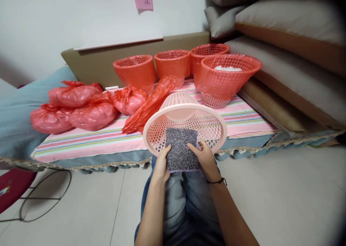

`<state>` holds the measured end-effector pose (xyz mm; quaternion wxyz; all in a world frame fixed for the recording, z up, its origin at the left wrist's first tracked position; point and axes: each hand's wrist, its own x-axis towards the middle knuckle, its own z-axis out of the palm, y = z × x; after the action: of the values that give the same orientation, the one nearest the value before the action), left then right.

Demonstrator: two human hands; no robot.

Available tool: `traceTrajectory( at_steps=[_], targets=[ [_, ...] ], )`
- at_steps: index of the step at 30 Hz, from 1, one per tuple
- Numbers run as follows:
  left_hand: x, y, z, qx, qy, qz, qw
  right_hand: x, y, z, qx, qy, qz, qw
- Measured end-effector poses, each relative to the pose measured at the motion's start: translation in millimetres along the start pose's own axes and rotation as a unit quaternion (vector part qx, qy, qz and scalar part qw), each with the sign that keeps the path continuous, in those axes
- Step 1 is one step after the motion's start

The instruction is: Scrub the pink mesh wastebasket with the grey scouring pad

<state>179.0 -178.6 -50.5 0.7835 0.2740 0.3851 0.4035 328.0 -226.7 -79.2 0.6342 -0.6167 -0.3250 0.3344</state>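
A grey, speckled cleaning cloth (181,150) with a purple edge is held up flat between my two hands. My left hand (162,163) grips its left edge, thumb on the front face. At the right edge my right hand (205,157) pinches it the same way. Directly behind the cloth, a pale pink perforated plastic basket (186,110) lies on its side, its wide mouth facing me. The cloth covers part of that mouth. A loose red plastic bag (151,103) stretches out beside the basket, to its left.
Several red-lined baskets (172,64) stand along the sofa back; the right-front basket (229,76) has something white inside. Tied red bags (93,114) are piled at left. Stacked cushions (292,58) rise on the right. A striped cloth (81,145) covers the seat. A red stool (16,184) stands lower left.
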Motion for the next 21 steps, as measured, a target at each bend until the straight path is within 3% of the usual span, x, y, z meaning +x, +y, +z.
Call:
traceTrajectory(
  at_steps=[3,5,11,16,21],
  targets=[
    [-0.7,0.5,0.1,0.025,0.002,0.046,0.999,-1.4,-3.8,0.6,-0.007,0.027,-0.028,0.999],
    [-1.4,0.5,0.2,0.035,0.001,0.056,0.998,-1.8,-5.5,2.6,0.048,0.027,-0.019,0.998],
    [-6.1,7.9,-4.4,-0.01,0.002,-0.009,1.0,-8.0,-19.2,2.5,0.186,-0.039,0.088,0.978],
    [-25.8,21.8,-28.5,-0.064,0.06,-0.066,0.994,-16.9,-38.6,-26.0,0.237,-0.016,0.217,0.947],
    [-61.6,18.5,-65.9,-0.094,0.119,-0.134,0.979,-42.7,-34.2,-66.5,0.181,-0.039,0.247,0.951]
  ],
)
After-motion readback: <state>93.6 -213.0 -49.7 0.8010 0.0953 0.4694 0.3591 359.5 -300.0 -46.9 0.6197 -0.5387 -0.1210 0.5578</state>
